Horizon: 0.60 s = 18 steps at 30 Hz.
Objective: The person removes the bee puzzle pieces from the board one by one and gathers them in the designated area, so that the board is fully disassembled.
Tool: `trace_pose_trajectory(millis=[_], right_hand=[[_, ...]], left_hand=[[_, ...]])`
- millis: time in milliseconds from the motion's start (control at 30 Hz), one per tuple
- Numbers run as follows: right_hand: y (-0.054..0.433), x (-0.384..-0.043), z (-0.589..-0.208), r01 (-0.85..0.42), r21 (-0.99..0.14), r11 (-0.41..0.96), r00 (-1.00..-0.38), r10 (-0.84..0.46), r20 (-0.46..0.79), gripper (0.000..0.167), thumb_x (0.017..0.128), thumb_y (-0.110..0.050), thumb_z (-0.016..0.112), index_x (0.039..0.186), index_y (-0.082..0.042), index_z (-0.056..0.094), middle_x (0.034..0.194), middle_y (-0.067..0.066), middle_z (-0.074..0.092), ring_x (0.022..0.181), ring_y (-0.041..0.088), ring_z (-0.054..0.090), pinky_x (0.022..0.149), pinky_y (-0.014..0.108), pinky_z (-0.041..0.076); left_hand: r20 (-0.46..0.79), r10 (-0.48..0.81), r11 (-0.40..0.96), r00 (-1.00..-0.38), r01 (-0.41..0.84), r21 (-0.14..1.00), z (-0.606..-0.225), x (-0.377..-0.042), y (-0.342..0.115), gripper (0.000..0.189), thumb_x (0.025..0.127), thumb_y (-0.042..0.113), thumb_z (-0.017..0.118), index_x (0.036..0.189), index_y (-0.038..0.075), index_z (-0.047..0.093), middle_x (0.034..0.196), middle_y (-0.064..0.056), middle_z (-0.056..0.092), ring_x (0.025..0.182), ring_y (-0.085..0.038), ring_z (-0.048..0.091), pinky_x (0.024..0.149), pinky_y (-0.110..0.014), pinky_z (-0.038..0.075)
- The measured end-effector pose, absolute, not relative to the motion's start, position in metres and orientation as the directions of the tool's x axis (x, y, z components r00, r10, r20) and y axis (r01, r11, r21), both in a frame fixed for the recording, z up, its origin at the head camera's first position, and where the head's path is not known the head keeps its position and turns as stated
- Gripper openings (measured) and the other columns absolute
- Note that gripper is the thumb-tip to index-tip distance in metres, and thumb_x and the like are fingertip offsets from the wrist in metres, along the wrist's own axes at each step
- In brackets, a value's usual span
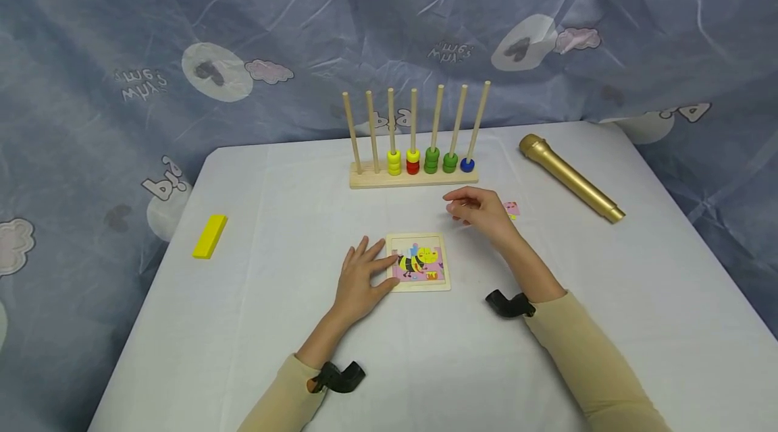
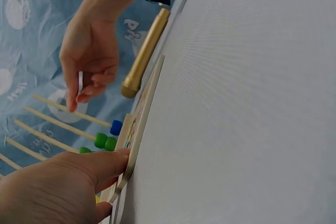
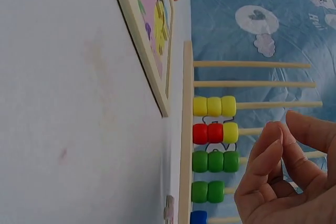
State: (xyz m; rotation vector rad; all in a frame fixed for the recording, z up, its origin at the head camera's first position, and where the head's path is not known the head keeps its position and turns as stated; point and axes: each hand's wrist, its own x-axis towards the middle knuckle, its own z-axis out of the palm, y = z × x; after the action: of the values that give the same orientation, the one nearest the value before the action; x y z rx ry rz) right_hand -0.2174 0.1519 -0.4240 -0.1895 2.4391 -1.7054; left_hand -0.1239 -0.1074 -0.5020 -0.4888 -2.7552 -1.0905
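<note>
The left grip point(image 1: 357, 282) lay spread against the puzzle point(image 1: 423, 260); the right grip point(image 1: 481, 210) pinched a thin piece point(image 2: 80, 81) (best lowered flat, it seemed, edges aligned).

Play table point(image 1: 425, 358) (seemingly), printed curtain point(image 1: 365, 20), puzzle point(image 1: 433, 256)

Blue cloth point(image 1: 365, 27) behind white table point(image 1: 437, 364)

The head view is bright, the wrist views dim, the backdrop point(image 1: 365, 20) faintly glossy.
</note>
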Motion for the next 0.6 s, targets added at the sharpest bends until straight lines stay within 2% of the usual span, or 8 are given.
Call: trace_pose_trajectory(millis=[133, 400, 600], right_hand=[[0.139, -0.210, -0.425, 0.006, -0.943, 0.333, -0.973, -0.216, -0.083, 0.030, 0.094, -0.013, 0.063, 0.120, 0.003, 0.064, 0.086, 0.000, 0.063, 0.078, 0.018, 0.062, 0.070, 0.030, 0.053], [0.114, -0.196, -0.433, 0.002, -0.950, 0.312, -0.962, -0.260, -0.088, 0.030, 0.092, -0.008, 0.061, 0.121, 0.003, 0.063, 0.091, 0.007, 0.061, 0.085, 0.039, 0.060, 0.066, 0.030, 0.054], [0.097, -0.188, -0.442, -0.015, -0.953, 0.304, -0.949, -0.303, -0.082, 0.030, 0.091, -0.009, 0.064, 0.119, 0.003, 0.065, 0.094, 0.010, 0.062, 0.074, 0.026, 0.057, 0.061, 0.022, 0.049]], left_hand=[[0.240, 0.244, 0.690, -0.940, 0.342, 0.638, -0.503, -0.125, -0.107, 0.043, 0.082, 0.024, 0.078, 0.122, 0.014, 0.070, 0.146, -0.014, 0.051, 0.145, -0.041, 0.029, 0.117, -0.063, 0.017], [0.237, 0.246, 0.688, -0.940, 0.342, 0.641, -0.506, -0.125, -0.107, 0.043, 0.082, 0.026, 0.077, 0.123, 0.015, 0.070, 0.146, -0.013, 0.052, 0.145, -0.040, 0.029, 0.117, -0.063, 0.016], [0.239, 0.251, 0.691, -0.938, 0.346, 0.634, -0.506, -0.126, -0.109, 0.044, 0.083, 0.026, 0.076, 0.124, 0.014, 0.069, 0.146, -0.013, 0.051, 0.145, -0.042, 0.030, 0.117, -0.064, 0.017]])
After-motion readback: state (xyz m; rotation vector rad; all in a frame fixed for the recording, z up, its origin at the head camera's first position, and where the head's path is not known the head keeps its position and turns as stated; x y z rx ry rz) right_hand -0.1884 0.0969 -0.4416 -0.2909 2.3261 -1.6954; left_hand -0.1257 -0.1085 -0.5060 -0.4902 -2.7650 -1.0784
